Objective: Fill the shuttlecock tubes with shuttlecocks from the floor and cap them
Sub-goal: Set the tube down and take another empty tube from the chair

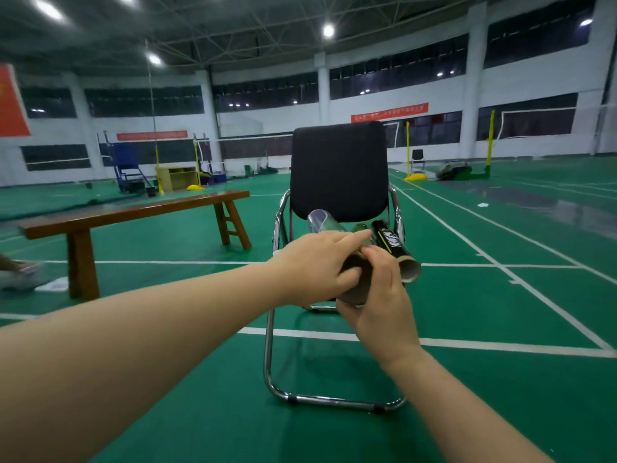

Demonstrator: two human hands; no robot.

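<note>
Several shuttlecock tubes lie on the seat of a black chair [339, 168]. My left hand [314, 262] grips a dark shuttlecock tube [359, 289] from above, its index finger stretched along the tube. My right hand [380, 295] holds the same tube at its near, open cardboard end. Just right of it lies a black tube with yellow lettering [392, 243], its open end toward me. A clear tube [320, 220] lies behind my left hand. I see no shuttlecocks or caps.
A wooden bench [133, 212] stands to the left of the chair. A person's shoe [20, 275] shows at the far left edge. Yellow net posts [489, 142] and nets stand farther back on the green court floor.
</note>
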